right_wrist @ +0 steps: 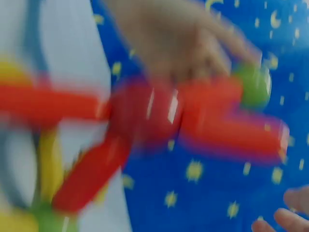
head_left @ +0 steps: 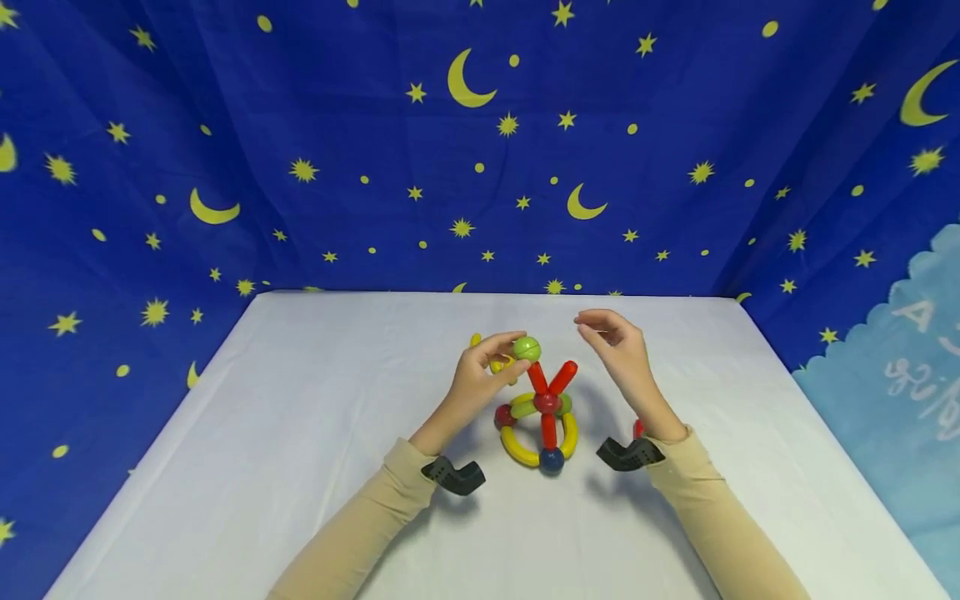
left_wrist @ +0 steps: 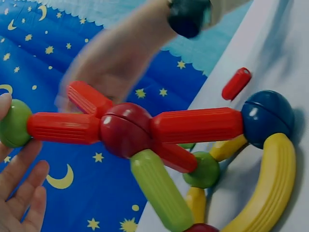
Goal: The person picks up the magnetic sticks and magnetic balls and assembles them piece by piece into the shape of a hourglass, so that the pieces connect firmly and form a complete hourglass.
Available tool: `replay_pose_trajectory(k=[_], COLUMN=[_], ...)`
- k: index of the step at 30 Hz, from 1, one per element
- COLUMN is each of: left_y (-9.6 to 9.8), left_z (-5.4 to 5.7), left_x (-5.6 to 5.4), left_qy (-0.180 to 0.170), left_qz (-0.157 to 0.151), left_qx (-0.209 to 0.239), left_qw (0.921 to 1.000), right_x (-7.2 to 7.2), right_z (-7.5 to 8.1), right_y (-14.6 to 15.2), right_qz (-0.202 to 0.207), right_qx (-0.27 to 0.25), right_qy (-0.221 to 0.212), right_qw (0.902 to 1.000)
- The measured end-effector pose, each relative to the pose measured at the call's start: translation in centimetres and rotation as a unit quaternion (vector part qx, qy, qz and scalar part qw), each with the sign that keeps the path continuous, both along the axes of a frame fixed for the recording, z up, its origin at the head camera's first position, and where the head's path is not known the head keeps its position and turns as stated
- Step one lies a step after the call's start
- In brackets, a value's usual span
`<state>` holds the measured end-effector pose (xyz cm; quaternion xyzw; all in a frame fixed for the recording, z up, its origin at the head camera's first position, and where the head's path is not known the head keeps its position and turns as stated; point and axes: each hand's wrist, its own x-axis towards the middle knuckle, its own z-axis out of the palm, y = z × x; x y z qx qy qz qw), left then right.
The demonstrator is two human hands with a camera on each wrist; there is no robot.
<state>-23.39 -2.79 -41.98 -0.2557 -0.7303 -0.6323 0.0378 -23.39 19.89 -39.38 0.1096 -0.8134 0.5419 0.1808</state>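
Observation:
A magnetic ball-and-stick model stands on the table. Its base has curved yellow sticks [head_left: 517, 447], a blue ball [head_left: 551, 461] and a dark red ball [head_left: 505, 416]. Red and green sticks rise to a central red ball [head_left: 547, 402], from which two more red sticks point upward. My left hand [head_left: 474, 371] pinches a green ball [head_left: 527, 348] that touches the tip of the left upper stick. To the right, my right hand [head_left: 621, 343] is raised in the air, apart from the model and holding nothing. The right upper stick [head_left: 566, 375] has a bare end.
More yellow pieces [head_left: 476, 340] lie behind my left hand. A loose red stick [left_wrist: 236, 83] rests on the white table [head_left: 337, 375] near my right wrist, partly hidden in the head view. A blue star-patterned cloth [head_left: 480, 167] hangs behind the table.

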Motion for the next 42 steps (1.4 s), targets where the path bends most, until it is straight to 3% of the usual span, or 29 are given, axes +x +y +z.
replay_pose_trajectory(k=[6, 9, 13, 20, 25, 29, 34, 37, 42], left_y=[-0.4, -0.5, -0.6, -0.7, -0.8, -1.1, -1.3, -1.3, -1.3], left_z=[0.8, 1.2, 1.4, 1.6, 1.6, 1.5, 1.5, 1.5, 1.5], left_x=[0.0, 0.0, 0.0, -0.1, -0.3, -0.4, -0.5, -0.6, -0.6], left_qy=[-0.035, -0.062, -0.080, -0.074, -0.078, -0.077, -0.064, -0.061, -0.060], left_qz=[-0.030, -0.049, -0.062, -0.070, -0.075, -0.086, -0.106, -0.114, -0.119], left_qx=[-0.010, -0.013, -0.014, -0.007, -0.005, 0.000, 0.006, 0.012, 0.015], left_qw=[0.9989, 0.9968, 0.9948, 0.9948, 0.9941, 0.9933, 0.9923, 0.9916, 0.9910], right_x=[-1.7, -2.0, -2.3, -2.7, -2.4, -1.1, 1.6, 2.8, 3.5], right_z=[-2.5, -3.5, -4.7, -6.1, -4.8, -1.7, 1.7, 2.7, 2.9], right_y=[4.4, 5.9, 7.0, 7.6, 6.8, 4.7, 2.0, 1.0, 0.3], right_qz=[-0.135, -0.147, -0.130, -0.138, -0.162, -0.115, 0.002, 0.047, 0.059], right_qx=[0.057, 0.090, 0.124, 0.144, 0.087, 0.025, -0.007, -0.002, 0.028], right_qy=[-0.060, -0.126, -0.195, -0.203, -0.162, -0.133, -0.120, -0.117, -0.119], right_qw=[0.9874, 0.9769, 0.9642, 0.9584, 0.9695, 0.9841, 0.9927, 0.9920, 0.9908])
